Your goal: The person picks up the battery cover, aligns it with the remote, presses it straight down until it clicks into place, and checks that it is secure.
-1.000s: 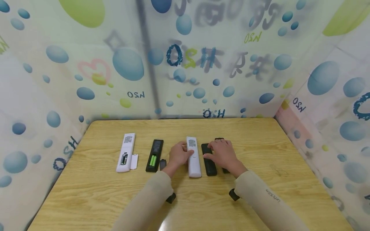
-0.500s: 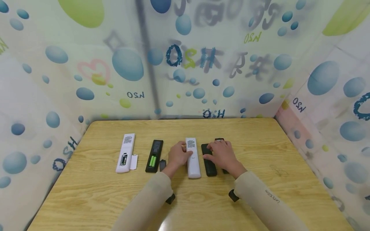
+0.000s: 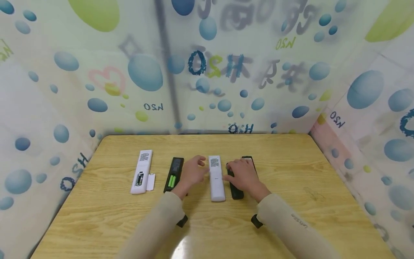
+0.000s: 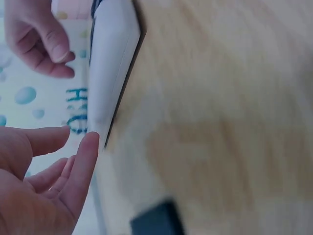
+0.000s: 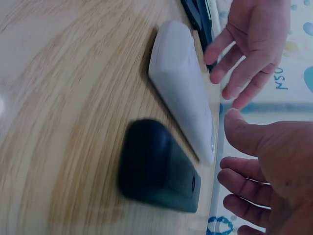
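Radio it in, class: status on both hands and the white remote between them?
Left hand empty. Right hand empty, partly hiding a black remote in the head view. White remote label-up on the table.

My left hand point(image 4: 41, 193) is loosely open, one fingertip in front of the white remote's point(image 4: 110, 61) narrow tip; whether they touch, I can't tell. Above my fingers hangs my right hand point(image 4: 41, 36). To their right spreads the table point(image 4: 225, 107), below right a blurred black thing point(image 4: 159, 220), behind them the wall point(image 4: 49, 105).
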A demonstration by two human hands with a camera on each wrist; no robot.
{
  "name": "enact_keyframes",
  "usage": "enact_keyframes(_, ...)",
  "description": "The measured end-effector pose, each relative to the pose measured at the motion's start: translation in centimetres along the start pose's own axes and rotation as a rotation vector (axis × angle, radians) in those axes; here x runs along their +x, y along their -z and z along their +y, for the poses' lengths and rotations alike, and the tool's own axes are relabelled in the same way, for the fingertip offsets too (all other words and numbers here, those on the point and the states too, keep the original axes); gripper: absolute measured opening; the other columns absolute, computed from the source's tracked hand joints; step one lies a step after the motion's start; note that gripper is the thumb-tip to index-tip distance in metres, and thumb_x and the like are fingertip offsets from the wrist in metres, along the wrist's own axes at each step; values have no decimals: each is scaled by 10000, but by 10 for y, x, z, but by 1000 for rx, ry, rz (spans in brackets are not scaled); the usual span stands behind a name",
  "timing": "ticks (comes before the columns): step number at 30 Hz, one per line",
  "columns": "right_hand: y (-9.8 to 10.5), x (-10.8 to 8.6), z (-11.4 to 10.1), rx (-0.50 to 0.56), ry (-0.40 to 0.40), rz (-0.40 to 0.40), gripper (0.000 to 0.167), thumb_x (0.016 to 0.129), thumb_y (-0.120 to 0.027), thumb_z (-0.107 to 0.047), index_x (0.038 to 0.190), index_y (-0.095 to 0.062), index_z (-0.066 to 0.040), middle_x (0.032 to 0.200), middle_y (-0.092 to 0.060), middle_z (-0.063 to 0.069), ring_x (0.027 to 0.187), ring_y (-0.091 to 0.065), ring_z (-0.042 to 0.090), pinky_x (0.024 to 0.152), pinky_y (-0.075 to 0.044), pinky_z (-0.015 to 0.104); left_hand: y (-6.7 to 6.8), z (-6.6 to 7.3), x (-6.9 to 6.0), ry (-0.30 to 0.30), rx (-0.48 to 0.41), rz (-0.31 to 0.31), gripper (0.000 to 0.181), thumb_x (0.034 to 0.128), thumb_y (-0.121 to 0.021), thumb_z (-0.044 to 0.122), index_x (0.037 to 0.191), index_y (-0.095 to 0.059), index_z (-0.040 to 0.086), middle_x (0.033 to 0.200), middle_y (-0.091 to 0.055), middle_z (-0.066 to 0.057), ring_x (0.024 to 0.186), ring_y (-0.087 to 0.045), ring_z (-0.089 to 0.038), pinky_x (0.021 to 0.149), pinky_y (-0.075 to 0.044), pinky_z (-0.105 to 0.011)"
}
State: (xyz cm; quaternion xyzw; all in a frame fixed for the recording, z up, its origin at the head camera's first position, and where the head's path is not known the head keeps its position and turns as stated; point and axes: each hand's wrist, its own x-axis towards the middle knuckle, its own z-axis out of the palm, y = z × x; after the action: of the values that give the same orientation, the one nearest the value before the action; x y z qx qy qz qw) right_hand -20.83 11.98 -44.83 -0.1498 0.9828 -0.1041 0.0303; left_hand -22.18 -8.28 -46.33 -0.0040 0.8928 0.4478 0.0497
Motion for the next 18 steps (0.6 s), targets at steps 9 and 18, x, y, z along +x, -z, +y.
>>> enact_keyframes(9, -6, 8, -29, -18, 73, 10, 395, 875, -677, -492, 1138, -675, -198, 1126, -665, -17, 1137, -532, 257, 1049, -350, 496, 58, -12, 5, -45, 138, 70, 400, 909, -678, 215, 1278, -602, 79, 1128, -685, -115, 607, -653, -116, 646, -547, -313)
enact_keyframes(18, -16, 12, -64, -22, 152, -29, 429, 877, -664, -513, 1179, -659, -208, 1178, -652, -18, 1163, -531, 239, 1075, -346, 482, 98, -36, 9, 15, 251, 44, 425, 925, -654, 238, 1299, -573, 53, 1175, -671, -160, 964, -643, -307, 811, -519, -448)
